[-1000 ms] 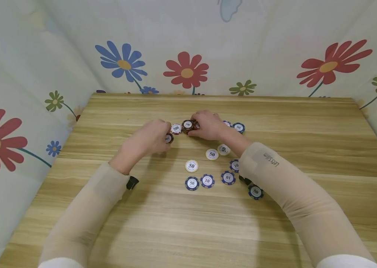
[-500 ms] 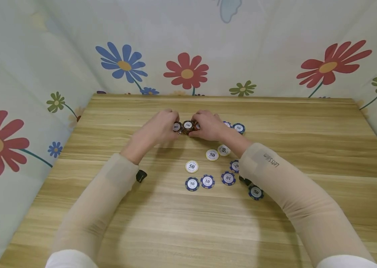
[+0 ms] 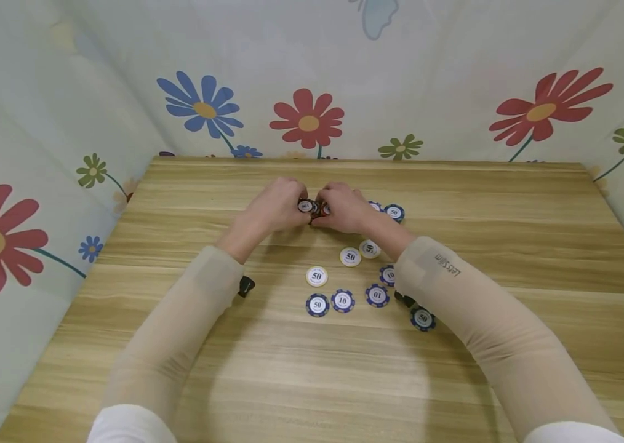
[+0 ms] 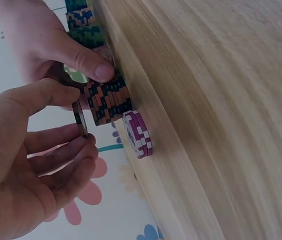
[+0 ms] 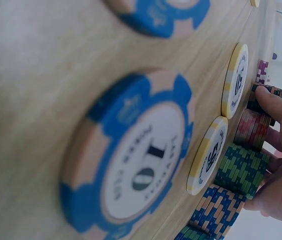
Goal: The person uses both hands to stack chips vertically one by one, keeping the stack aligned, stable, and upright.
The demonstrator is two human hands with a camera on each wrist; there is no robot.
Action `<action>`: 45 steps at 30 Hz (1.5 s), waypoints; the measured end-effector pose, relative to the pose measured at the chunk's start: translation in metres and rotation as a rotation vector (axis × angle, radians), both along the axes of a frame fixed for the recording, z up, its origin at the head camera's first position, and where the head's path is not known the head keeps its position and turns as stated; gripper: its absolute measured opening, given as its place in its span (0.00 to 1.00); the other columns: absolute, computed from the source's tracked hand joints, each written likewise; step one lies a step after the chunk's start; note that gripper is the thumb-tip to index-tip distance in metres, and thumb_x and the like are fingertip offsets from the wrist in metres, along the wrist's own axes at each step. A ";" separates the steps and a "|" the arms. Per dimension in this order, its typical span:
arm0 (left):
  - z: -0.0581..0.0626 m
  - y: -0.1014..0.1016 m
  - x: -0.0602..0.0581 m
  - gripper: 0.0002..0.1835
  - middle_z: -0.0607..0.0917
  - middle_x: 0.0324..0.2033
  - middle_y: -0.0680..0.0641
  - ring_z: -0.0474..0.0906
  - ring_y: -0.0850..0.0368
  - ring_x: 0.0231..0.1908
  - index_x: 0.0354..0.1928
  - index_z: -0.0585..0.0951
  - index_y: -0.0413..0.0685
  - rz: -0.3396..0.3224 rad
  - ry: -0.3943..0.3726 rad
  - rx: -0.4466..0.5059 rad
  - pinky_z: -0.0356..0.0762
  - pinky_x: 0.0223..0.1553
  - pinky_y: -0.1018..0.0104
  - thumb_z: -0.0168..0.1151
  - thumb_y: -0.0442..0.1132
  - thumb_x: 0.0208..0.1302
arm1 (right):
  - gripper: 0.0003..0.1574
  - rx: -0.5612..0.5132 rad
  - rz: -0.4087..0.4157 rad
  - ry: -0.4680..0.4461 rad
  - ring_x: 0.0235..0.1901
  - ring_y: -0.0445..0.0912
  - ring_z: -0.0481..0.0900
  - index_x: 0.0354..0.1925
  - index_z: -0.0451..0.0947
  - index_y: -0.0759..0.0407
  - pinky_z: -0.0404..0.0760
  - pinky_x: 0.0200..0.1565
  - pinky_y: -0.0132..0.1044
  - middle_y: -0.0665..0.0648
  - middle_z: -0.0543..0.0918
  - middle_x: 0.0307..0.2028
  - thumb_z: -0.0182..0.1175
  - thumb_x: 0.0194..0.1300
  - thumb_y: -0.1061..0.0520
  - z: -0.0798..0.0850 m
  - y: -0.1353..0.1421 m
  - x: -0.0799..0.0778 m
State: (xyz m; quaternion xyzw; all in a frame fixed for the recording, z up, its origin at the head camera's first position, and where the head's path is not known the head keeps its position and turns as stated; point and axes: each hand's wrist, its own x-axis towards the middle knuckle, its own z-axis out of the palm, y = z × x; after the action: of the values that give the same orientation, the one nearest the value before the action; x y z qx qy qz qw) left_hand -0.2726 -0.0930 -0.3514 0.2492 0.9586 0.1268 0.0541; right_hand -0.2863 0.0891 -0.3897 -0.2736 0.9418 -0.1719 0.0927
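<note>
My left hand pinches a black poker chip between thumb and fingertips. In the left wrist view the chip is tilted, close over the top of a black-and-orange stack of poker chips. My right hand grips that stack, its thumb on the near side and its fingers partly hidden behind. A short stack of purple-and-white chips stands beside it. On the other side, in the right wrist view, come a red stack, a green stack and a blue stack.
Loose chips lie nearer on the wooden table: yellow-edged ones such as a 50 chip, and blue ones such as a 10 chip. A dark blue 50 chip is by the right forearm. Flowered cloth hangs behind the table.
My left hand has moved right with the black chip, over the purple-and-white chips, up to the black-and-orange stack. My right hand stays at the stack.
</note>
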 end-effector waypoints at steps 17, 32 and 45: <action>-0.008 0.006 -0.004 0.08 0.81 0.29 0.45 0.73 0.50 0.32 0.31 0.82 0.42 -0.030 0.034 0.004 0.72 0.37 0.60 0.70 0.38 0.62 | 0.29 -0.008 0.004 -0.009 0.61 0.59 0.71 0.54 0.80 0.61 0.67 0.58 0.69 0.62 0.77 0.59 0.70 0.67 0.42 -0.001 0.001 -0.001; -0.011 0.007 -0.002 0.10 0.82 0.33 0.45 0.77 0.49 0.36 0.36 0.83 0.40 -0.019 0.030 -0.031 0.76 0.42 0.57 0.72 0.40 0.61 | 0.28 -0.003 0.001 -0.008 0.60 0.59 0.71 0.54 0.81 0.60 0.67 0.59 0.68 0.62 0.78 0.58 0.70 0.66 0.42 -0.001 0.002 0.000; -0.010 0.004 0.003 0.26 0.81 0.51 0.39 0.77 0.45 0.51 0.59 0.80 0.37 0.013 0.003 -0.031 0.76 0.55 0.55 0.73 0.44 0.64 | 0.30 0.008 -0.003 0.002 0.60 0.57 0.70 0.57 0.80 0.58 0.67 0.59 0.66 0.60 0.78 0.56 0.69 0.67 0.40 0.002 0.005 0.003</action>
State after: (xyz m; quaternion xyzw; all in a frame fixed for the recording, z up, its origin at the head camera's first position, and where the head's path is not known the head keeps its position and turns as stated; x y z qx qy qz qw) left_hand -0.2694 -0.0894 -0.3619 0.2425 0.9621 0.1117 0.0556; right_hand -0.2835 0.0943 -0.3881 -0.2718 0.9430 -0.1682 0.0926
